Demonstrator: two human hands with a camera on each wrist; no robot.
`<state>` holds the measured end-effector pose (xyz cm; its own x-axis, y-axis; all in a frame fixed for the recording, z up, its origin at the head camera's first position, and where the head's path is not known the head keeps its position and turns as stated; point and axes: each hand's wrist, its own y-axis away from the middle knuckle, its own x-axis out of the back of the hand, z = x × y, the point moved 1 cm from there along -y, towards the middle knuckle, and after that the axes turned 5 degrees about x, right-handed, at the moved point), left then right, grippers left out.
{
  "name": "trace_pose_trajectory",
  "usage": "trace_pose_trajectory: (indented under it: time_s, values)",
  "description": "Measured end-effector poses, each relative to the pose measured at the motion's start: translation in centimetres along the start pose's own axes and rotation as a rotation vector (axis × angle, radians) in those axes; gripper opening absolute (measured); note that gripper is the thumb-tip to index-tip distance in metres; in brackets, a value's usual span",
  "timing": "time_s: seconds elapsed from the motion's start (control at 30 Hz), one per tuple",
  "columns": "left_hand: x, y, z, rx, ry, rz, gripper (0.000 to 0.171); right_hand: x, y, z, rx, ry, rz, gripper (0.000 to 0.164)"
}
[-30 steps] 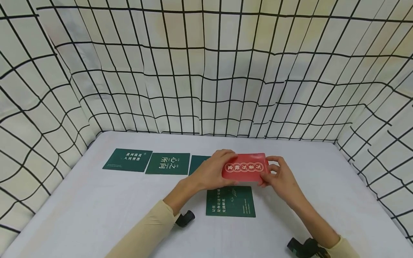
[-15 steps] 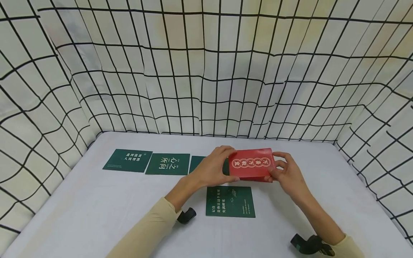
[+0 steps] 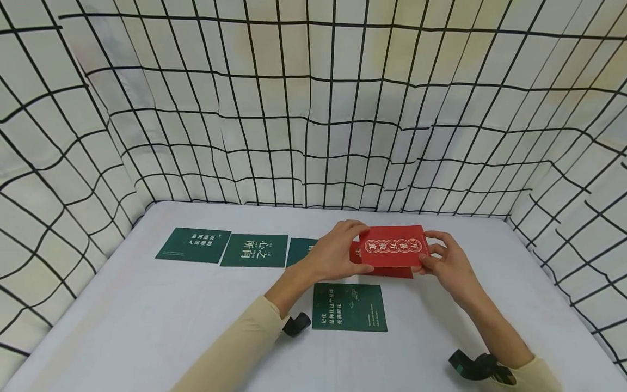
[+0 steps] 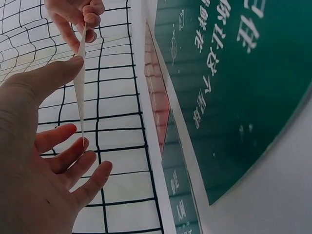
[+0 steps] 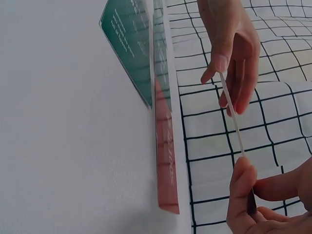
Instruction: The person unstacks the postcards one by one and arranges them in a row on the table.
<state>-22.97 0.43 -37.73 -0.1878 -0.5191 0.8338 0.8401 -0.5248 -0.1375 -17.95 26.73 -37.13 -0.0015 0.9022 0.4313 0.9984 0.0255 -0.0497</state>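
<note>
A red card [image 3: 392,239] with white characters in linked circles is held up between both hands. My left hand [image 3: 335,253] grips its left end, thumb below and fingers above. At the right end, my right hand [image 3: 448,269] pinches the card between thumb and fingers. In the left wrist view the held card [image 4: 80,97] appears nearly edge-on, as a thin pale strip. A second red card [image 3: 392,272] lies on the table beneath it, partly covered; the right wrist view shows more of this lying card [image 5: 166,161].
Left of the lying red card, green cards [image 3: 193,245], [image 3: 254,250], [image 3: 300,250] form a row, the nearest partly hidden by my left hand. Another green card [image 3: 349,307] lies in front. A black grid on white fabric [image 3: 323,136] surrounds the white table [image 3: 147,316].
Both hands have moved right and slightly up with the red card. The second red card now shows beneath it on the table. The green cards have stayed put.
</note>
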Motion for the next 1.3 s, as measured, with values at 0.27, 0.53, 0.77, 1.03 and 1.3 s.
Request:
trace_pose_trajectory:
  time_s: [0.27,0.53,0.77,1.03,1.3]
  values:
    - [-0.9,-1.0,0.0,0.032,0.036,-0.024,0.086,0.5,-0.3,0.8,-0.034,0.031,0.009,0.068]
    - [-1.5,-1.8,0.0,0.068,0.051,-0.024,0.087,1.2,-0.5,1.3,-0.037,0.018,0.011,0.068]
    - [-1.9,-2.4,0.4,0.071,0.072,-0.028,0.085,1.9,-0.9,1.8,-0.058,0.028,0.006,0.069]
    - [-2.9,-3.1,0.5,0.079,0.069,-0.035,0.086,2.6,-1.0,2.2,-0.071,0.035,0.001,0.067]
    - [-3.3,-3.7,0.9,0.083,0.086,-0.045,0.085,3.4,-1.1,2.5,-0.081,0.028,-0.022,0.066]
